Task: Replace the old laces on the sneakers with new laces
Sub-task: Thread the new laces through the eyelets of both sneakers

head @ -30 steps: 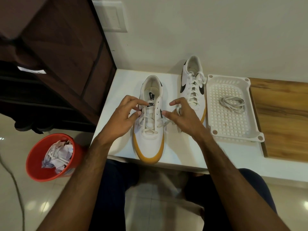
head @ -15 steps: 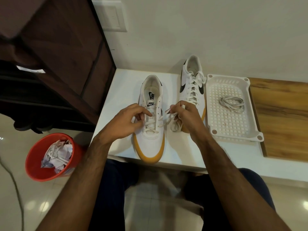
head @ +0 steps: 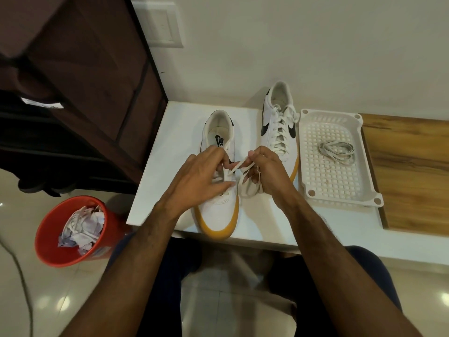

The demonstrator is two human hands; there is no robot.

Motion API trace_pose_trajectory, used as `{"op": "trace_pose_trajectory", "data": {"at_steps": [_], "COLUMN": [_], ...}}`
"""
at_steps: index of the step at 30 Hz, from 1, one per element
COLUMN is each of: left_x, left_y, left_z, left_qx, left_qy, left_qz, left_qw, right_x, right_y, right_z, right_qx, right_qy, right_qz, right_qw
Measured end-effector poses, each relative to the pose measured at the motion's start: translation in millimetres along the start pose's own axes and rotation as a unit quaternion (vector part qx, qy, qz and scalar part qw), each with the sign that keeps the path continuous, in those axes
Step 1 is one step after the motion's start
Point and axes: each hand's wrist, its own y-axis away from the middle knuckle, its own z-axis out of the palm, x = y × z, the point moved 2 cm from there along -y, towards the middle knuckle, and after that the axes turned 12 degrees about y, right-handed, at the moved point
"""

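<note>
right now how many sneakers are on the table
2. The near sneaker sits at the white table's front edge, under both hands. The far sneaker, fully laced, stands behind it beside the white basket tray. None seem hidden.
</note>
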Motion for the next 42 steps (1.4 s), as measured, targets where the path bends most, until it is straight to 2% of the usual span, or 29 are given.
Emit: {"op": "trace_pose_trajectory", "data": {"at_steps": [2,4,7,9,13,16,18,20,23,25,27,29,33,36,37,39,40,42], "left_x": [0,-1,1,5,18,27,28,24,17,20,26,37,56,61,60,57,55,47], "left_y": [-1,0,0,0,-2,-6,-6,-3,5,10,9,7,4,3,3,1,0,1], "left_z": [5,3,-1,3,23,36,38,31,18,10,2,-12,-47,-65,-68,-66,-62,-47], "left_qx": [-0.021,-0.026,-0.022,-0.024,-0.014,-0.007,-0.020,-0.058,-0.142,-0.165,-0.131,-0.058,0.120,0.184,0.196,0.205,0.196,0.167], "left_qy": [-0.068,-0.080,-0.108,-0.153,-0.226,-0.248,-0.191,-0.053,0.152,0.212,0.245,0.313,0.484,0.550,0.551,0.501,0.469,0.434], "left_qz": [0.009,-0.003,0.018,0.041,0.032,-0.003,-0.006,-0.018,-0.063,-0.092,-0.091,-0.058,0.039,0.063,0.062,0.046,0.034,-0.003], "left_qw": [0.997,0.996,0.994,0.987,0.973,0.969,0.981,0.997,0.976,0.959,0.956,0.946,0.866,0.812,0.809,0.840,0.860,0.885], "right_x": [-3,-7,-14,-17,-16,-14,-11,-10,-13,-13,-13,-14,-14,-5,-4,-8,-13,-24], "right_y": [-1,-2,0,1,-3,-7,-9,-10,-11,-12,-11,-10,-8,-11,-10,-8,-6,3], "right_z": [-2,-3,-12,-23,-46,-50,-47,-43,-38,-37,-37,-37,-29,-24,-22,-23,-21,-13], "right_qx": [-0.014,-0.042,-0.056,-0.030,0.056,0.073,0.064,0.055,0.044,0.041,0.051,0.064,0.049,0.090,0.128,0.191,0.177,0.043], "right_qy": [-0.036,-0.055,0.012,0.013,-0.140,-0.244,-0.256,-0.229,-0.174,-0.134,-0.074,-0.003,0.124,0.261,0.317,0.357,0.326,0.181], "right_qz": [0.026,0.039,0.021,0.008,-0.008,-0.032,-0.045,-0.057,-0.080,-0.097,-0.112,-0.124,-0.145,-0.146,-0.153,-0.189,-0.213,-0.205], "right_qw": [0.999,0.997,0.998,0.999,0.989,0.967,0.964,0.970,0.981,0.985,0.990,0.990,0.980,0.950,0.927,0.894,0.904,0.961]}}
